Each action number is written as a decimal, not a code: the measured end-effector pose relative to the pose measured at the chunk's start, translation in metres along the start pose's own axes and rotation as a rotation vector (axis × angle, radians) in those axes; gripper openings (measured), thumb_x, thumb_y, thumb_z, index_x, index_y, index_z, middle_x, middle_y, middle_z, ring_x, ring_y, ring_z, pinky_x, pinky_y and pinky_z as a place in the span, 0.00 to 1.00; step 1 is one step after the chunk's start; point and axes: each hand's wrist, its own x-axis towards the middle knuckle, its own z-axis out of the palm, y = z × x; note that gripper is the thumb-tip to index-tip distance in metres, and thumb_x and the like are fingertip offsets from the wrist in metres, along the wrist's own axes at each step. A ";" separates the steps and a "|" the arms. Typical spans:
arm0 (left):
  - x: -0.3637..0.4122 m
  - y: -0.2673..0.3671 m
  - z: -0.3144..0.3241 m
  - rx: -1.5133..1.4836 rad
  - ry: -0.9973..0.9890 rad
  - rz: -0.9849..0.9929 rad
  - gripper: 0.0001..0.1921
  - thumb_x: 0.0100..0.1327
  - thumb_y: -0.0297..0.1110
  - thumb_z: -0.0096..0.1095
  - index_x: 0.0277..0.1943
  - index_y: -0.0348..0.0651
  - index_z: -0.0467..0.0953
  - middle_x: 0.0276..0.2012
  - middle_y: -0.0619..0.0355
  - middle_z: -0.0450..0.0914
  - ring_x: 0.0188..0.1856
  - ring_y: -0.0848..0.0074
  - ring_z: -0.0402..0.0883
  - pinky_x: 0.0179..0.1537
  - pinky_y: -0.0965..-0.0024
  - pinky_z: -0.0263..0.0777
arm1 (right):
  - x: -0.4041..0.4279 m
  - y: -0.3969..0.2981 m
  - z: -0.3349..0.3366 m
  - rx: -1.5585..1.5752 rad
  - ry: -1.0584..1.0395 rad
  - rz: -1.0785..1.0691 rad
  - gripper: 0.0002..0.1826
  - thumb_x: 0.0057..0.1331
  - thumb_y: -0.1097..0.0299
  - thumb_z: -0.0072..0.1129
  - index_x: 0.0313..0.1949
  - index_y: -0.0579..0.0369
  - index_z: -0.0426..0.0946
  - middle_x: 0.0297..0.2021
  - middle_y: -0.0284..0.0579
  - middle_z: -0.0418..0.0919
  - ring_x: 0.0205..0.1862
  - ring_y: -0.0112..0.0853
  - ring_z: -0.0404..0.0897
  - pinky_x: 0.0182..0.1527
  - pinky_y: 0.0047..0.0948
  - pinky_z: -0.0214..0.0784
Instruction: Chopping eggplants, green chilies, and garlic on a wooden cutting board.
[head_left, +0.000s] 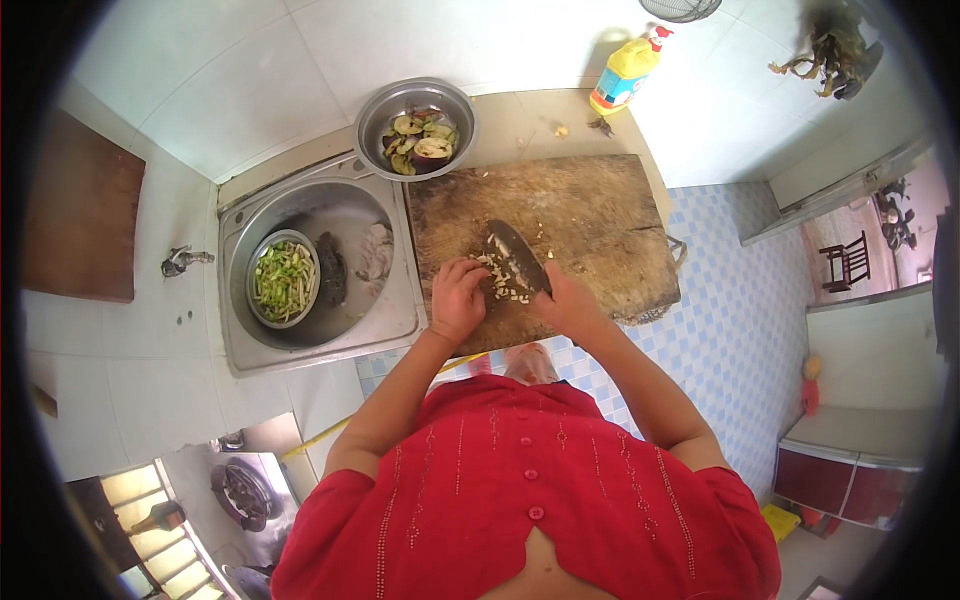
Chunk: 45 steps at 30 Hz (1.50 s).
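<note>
My right hand (568, 301) grips the handle of a kitchen cleaver (519, 255) with a dark, broad blade. Pale bits cling to the blade, which lies low over a thick, worn wooden chopping board (592, 217). Small chopped pale pieces (504, 289), possibly garlic, are scattered between the cleaver and my left hand (457, 298). The fingers of my left hand are bent, with their tips down at the edge of these pieces. Whether they pinch any of them is hidden.
Left of the board, a steel sink (416, 300) holds a bowl of cut green vegetables (285, 281), a dark cloth-like lump (331, 268) and a pale lump (376, 255). Behind stand a metal basin (362, 135) with eggplant pieces (420, 142) and a yellow pump bottle (626, 75). A tap (186, 259) juts from the wall.
</note>
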 end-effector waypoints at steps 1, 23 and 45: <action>-0.001 0.000 -0.001 0.018 -0.005 0.016 0.15 0.43 0.18 0.56 0.37 0.43 0.77 0.41 0.55 0.77 0.49 0.58 0.73 0.47 0.59 0.67 | 0.001 0.006 0.005 -0.007 0.071 0.005 0.15 0.56 0.66 0.51 0.40 0.57 0.61 0.25 0.60 0.75 0.31 0.56 0.76 0.34 0.53 0.67; 0.013 0.004 0.026 0.270 -0.004 -0.134 0.26 0.50 0.19 0.50 0.57 0.34 0.65 0.57 0.41 0.66 0.59 0.51 0.66 0.60 0.59 0.61 | -0.027 0.010 -0.011 -0.216 0.152 0.061 0.15 0.57 0.66 0.50 0.41 0.58 0.61 0.24 0.62 0.76 0.27 0.57 0.76 0.31 0.55 0.66; -0.028 -0.003 -0.012 -0.217 0.084 -0.326 0.25 0.53 0.18 0.50 0.56 0.38 0.66 0.52 0.48 0.70 0.56 0.59 0.69 0.58 0.65 0.62 | -0.007 -0.022 0.013 -0.099 -0.023 -0.167 0.14 0.58 0.66 0.49 0.40 0.57 0.60 0.25 0.58 0.76 0.32 0.55 0.77 0.34 0.54 0.66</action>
